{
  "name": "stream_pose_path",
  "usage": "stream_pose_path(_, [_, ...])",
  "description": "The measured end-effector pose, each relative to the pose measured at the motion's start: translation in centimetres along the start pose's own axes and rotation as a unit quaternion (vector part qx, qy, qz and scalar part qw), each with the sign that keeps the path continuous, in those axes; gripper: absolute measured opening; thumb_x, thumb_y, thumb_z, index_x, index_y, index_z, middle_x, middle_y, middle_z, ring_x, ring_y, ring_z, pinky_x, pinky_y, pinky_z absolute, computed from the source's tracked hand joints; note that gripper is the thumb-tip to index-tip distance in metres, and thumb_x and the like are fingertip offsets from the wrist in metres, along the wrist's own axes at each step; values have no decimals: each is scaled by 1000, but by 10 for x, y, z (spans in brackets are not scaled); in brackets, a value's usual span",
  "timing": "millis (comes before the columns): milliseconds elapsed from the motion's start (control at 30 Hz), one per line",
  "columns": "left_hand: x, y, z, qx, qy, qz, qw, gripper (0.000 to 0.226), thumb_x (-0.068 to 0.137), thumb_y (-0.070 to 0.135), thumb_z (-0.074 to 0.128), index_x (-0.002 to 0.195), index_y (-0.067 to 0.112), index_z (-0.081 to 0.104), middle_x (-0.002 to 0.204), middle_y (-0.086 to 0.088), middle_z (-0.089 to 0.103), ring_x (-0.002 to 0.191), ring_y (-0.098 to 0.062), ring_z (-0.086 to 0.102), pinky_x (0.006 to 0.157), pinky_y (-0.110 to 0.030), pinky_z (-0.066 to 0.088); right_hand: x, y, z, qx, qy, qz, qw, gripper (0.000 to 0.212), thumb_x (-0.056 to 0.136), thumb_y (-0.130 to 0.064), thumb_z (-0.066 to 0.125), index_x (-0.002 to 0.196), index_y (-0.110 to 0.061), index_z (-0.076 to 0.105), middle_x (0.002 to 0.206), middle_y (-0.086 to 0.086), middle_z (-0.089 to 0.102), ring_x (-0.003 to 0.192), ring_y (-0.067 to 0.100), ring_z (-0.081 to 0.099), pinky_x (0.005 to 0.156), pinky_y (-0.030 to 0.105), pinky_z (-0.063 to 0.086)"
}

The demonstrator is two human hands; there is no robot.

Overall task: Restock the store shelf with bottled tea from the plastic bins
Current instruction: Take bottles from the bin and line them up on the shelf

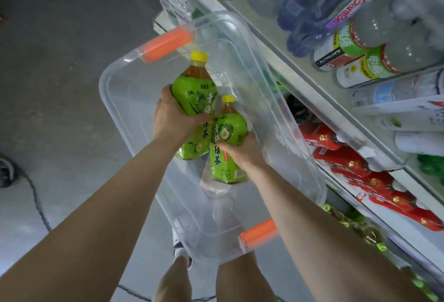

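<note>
I see the grey floor (60, 85) carrying a clear plastic bin (125, 80) with orange handles, set against the shelf's (300, 80) front edge; a black cable (36, 196) lies nearby.

"绿茶" on green tea bottles (194, 107), "ELECTROLYTE" — shelf bottle (341, 53)

Tea bottles (194, 100): green labels, yellow caps, amber tea
Bin (125, 90): clear plastic
Bin handles (165, 43): orange
Packets on the shelf (360, 177): red
Floor (60, 73): grey
</note>
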State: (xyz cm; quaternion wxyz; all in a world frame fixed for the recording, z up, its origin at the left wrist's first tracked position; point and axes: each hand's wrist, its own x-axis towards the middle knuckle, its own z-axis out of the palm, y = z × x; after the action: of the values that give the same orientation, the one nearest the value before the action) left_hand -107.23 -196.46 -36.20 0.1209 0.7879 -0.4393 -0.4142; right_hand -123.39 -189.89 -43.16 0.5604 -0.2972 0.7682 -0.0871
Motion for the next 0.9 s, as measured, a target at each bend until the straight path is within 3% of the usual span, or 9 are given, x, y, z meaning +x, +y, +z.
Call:
stream_pose_path(133, [-26,8,-30,-42,15,48,998,92,60,34,90,135,22,38,121,-2,59,108,-27,58,91,-45,51,-20,-5,-4,-28,46,-18,998,76,67,-43,85,124,-9,48,115,6,62,104,27,63,88,34,53])
stream_pose_path(200, [-43,11,-49,-69,13,61,996,93,58,36,90,135,25,39,120,-1,61,107,-25,60,91,-44,52,-43,-6,-12,-27,63,-37,997,76,65,-45,86,121,-10,48,115,8,62,102,27,63,88,38,54])
stream_pose_path(300, [-77,17,-81,-112,10,87,990,95,53,37,90,133,25,41,116,4,62,107,-22,61,93,-45,52,-91,-7,-31,-3,100,-77,992,72,64,-47,87,115,-12,49,108,4,63,95,22,63,82,33,53])
stream_pose_path(433, [-136,25,-127,-125,-2,112,986,105,40,49,86,133,24,45,116,5,64,108,-20,62,93,-43,53,-171,-10,-60,49,161,-137,976,78,52,-57,87,114,-19,59,103,-5,71,95,12,68,87,35,56])
stream_pose_path(533, [-183,33,-157,-119,-31,136,983,101,35,56,86,124,21,54,112,3,68,101,-20,67,90,-42,55,-240,-11,-82,106,200,-174,958,79,56,-49,89,120,-20,56,111,-5,71,101,14,67,94,37,54])
stream_pose_path(633, [-232,46,-181,-121,-63,183,974,80,49,38,94,117,20,56,109,3,68,98,-16,68,92,-39,55,-311,-7,-104,153,239,-203,937,82,55,-49,88,121,-19,51,112,-5,69,101,15,67,93,38,54])
stream_pose_path(733, [-274,63,-198,-96,-87,237,963,108,34,56,90,127,16,54,115,1,68,103,-17,66,95,-40,53,-376,0,-130,181,277,-242,912,68,67,-32,89,119,-21,47,101,-15,64,89,1,65,80,22,53])
stream_pose_path(800, [-297,75,-204,-105,-109,266,952,120,24,65,88,128,17,55,115,1,69,103,-18,67,95,-42,53,-417,5,-147,196,307,-262,894,67,70,-29,89,122,-21,46,101,-16,64,89,0,64,77,19,51])
stream_pose_path(900, [-340,103,-209,-119,-147,302,934,99,38,46,95,124,15,57,109,1,70,97,-16,68,94,-42,54,-478,14,-176,204,360,-294,862,67,70,-34,88,123,-24,48,109,-10,67,95,4,67,82,21,53])
